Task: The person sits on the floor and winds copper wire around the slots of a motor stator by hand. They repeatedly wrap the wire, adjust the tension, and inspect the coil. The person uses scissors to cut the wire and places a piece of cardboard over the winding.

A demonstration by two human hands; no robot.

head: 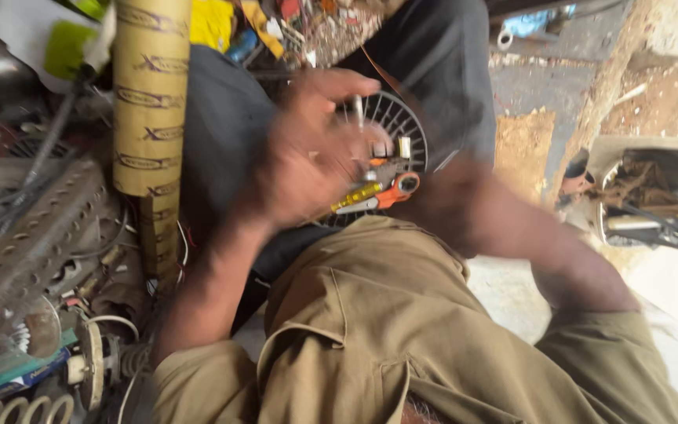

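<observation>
A person in khaki trousers (402, 330) is sitting with a round black plastic fan wheel (398, 126) in the lap, its thin slats fanning out in a ring. Left of the wheel, a tall cardboard tube (149, 102) is standing upright, tan and printed, beside a grey perforated metal strip (33, 235) that is slanting down among loose wires. The blurred left hand (308, 153) is hovering over the wheel's left half, fingers spread and loosely curled; whether it is grasping anything cannot be told. The right hand (453, 200) is lying in shadow at the wheel's lower right edge, its grip hidden. On the wheel's lower part, orange-handled scissors (390, 192) are pointing left, with a yellow-handled screwdriver (357, 196) just beside them, its long axis slanting down-left.
</observation>
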